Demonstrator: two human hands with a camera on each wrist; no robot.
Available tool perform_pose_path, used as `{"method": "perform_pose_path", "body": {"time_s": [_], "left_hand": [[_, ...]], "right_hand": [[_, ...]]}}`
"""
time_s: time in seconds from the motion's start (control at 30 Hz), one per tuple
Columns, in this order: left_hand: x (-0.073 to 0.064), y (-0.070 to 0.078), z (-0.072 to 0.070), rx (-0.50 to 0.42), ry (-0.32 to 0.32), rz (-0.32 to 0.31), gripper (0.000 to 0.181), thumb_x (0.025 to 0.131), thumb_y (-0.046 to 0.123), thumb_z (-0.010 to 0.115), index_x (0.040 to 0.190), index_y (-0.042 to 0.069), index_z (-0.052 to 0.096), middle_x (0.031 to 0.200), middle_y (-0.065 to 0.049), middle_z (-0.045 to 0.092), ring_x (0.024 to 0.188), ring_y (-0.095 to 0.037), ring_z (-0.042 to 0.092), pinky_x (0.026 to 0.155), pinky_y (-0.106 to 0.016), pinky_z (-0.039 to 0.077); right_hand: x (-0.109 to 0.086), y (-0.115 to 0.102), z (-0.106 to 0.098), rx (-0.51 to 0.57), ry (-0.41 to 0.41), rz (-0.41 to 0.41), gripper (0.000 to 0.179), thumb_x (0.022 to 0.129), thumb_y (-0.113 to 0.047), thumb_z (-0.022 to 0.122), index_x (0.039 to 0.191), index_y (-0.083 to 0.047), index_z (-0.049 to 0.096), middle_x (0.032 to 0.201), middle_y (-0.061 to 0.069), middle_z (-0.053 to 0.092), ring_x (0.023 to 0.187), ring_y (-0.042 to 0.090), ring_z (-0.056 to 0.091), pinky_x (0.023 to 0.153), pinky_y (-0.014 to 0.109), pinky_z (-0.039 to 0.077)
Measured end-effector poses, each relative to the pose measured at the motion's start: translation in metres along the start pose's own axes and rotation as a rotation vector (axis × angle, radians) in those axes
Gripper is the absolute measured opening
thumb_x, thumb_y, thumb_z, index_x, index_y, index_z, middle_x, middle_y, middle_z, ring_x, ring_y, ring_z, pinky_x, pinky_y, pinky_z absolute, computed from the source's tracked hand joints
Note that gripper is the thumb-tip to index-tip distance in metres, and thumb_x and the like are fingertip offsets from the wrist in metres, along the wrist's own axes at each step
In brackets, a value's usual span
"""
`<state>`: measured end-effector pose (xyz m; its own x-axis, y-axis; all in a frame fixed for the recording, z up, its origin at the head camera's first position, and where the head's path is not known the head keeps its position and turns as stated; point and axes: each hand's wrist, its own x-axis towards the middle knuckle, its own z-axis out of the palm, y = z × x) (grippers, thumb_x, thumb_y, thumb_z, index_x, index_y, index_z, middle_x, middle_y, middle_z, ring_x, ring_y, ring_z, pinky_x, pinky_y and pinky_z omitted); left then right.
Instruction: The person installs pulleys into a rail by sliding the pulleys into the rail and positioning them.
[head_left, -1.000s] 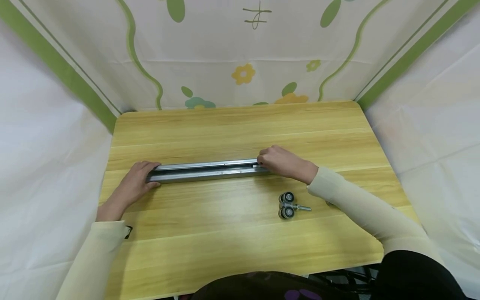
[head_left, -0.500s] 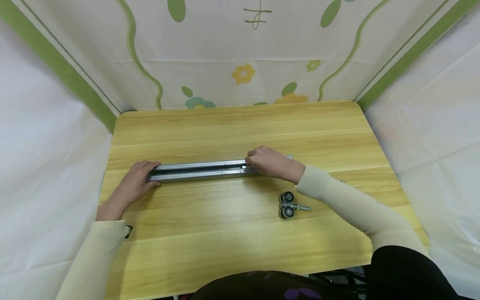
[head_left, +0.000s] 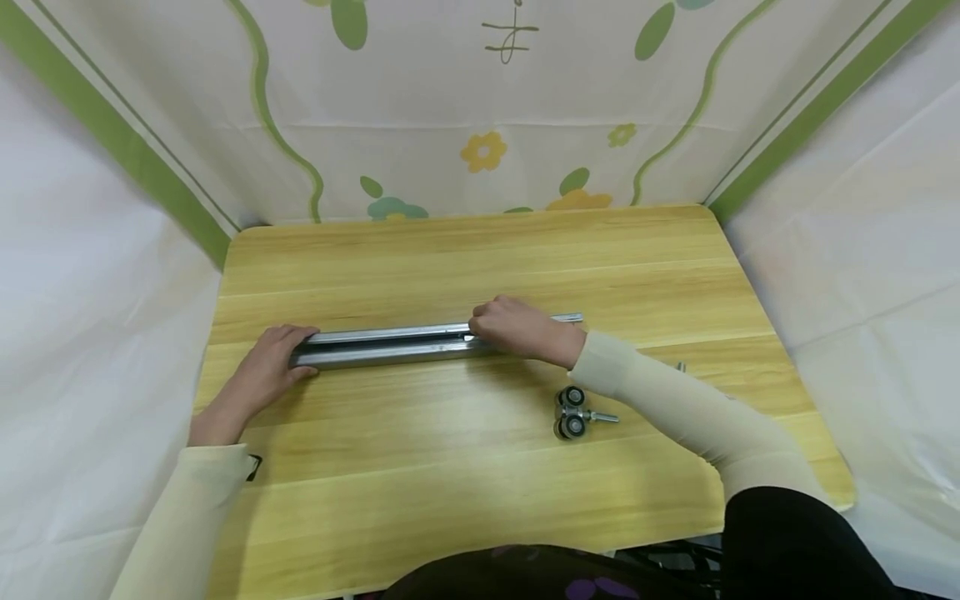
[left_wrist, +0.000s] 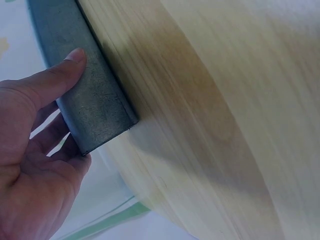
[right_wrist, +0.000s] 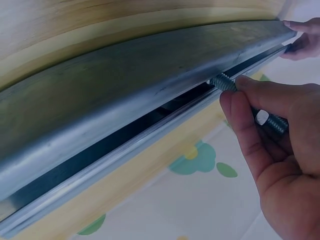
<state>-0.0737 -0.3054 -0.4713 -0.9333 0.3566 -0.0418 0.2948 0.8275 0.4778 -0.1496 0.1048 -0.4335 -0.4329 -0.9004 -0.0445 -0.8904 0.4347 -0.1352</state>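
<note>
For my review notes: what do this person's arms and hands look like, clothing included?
The left hand and right hand are ungloved. Plain pale cream sleeves cover both forearms to the wrists; black fabric shows above the right one. A small dark piece sits by the left cuff, too small to identify.

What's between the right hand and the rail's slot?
A threaded rod, pinched by the right hand, its end at the slot of the metal rail. It shows in the right wrist view; I can't tell how deep that end goes.
</note>
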Motion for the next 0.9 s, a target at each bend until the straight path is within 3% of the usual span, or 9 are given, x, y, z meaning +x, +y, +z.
{"method": "perform_pose_path", "body": {"time_s": [0.5,0.9], "left_hand": [[-0.002,-0.002,0.0,-0.007,0.006,0.005,0.062,0.084,0.001,0.087,0.138,-0.009,0.058,0.128,-0.034,0.063,0.122,-0.054,0.054,0.107,-0.068,0.043],[-0.002,-0.002,0.0,-0.013,0.009,-0.005,0.062,0.084,0.0,0.087,0.138,-0.009,0.058,0.128,-0.035,0.063,0.123,-0.053,0.054,0.107,-0.068,0.043]], "right_hand": [[0.021,-0.012,0.003,-0.01,0.019,-0.042,0.019,0.102,0.004,0.064,0.09,-0.004,0.076,0.082,0.007,0.072,0.065,0.013,0.059,0.057,0.029,0.053],[0.036,-0.022,0.003,-0.023,0.005,-0.04,0.018,0.104,0.001,0.064,0.096,-0.004,0.079,0.086,0.007,0.074,0.068,0.012,0.063,0.058,0.026,0.048]]}}
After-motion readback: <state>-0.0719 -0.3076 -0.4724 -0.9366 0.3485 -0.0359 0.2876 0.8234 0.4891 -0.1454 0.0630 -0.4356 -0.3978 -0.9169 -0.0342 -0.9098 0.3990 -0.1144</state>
